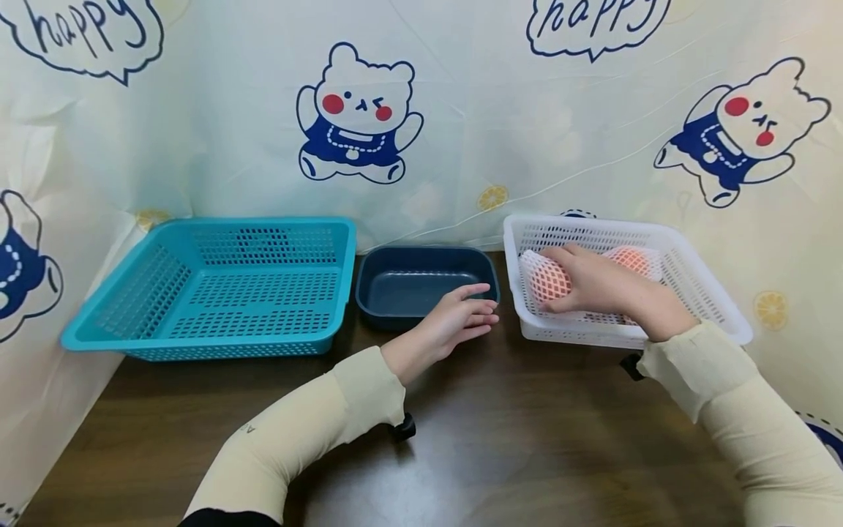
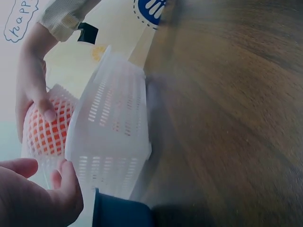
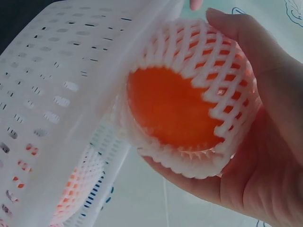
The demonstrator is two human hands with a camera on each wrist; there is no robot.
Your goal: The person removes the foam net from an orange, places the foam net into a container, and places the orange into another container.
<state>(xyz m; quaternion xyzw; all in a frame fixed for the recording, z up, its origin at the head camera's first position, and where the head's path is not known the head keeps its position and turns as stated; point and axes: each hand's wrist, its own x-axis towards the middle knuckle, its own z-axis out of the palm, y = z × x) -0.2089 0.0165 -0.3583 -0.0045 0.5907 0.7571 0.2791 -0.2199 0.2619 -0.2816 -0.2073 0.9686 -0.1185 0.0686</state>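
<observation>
My right hand (image 1: 596, 282) grips a round orange fruit in a white foam net (image 1: 549, 282), at the left end of the white basket (image 1: 701, 274). The right wrist view shows thumb and fingers around the netted fruit (image 3: 175, 109), its bare orange end uncovered by the net. A second netted fruit (image 1: 628, 258) lies in the basket behind that hand. My left hand (image 1: 457, 318) holds nothing; its loosely extended fingers hover over the right rim of the small dark blue basin (image 1: 395, 320). In the left wrist view, those fingers (image 2: 68, 184) appear beside the basket's near corner.
A large turquoise basket (image 1: 204, 348), with nothing in it, stands at the left of the brown wooden table (image 1: 500, 439). The dark blue basin sits between the two baskets. Behind them hangs a pale cloth (image 1: 474, 132) printed with cartoon bears.
</observation>
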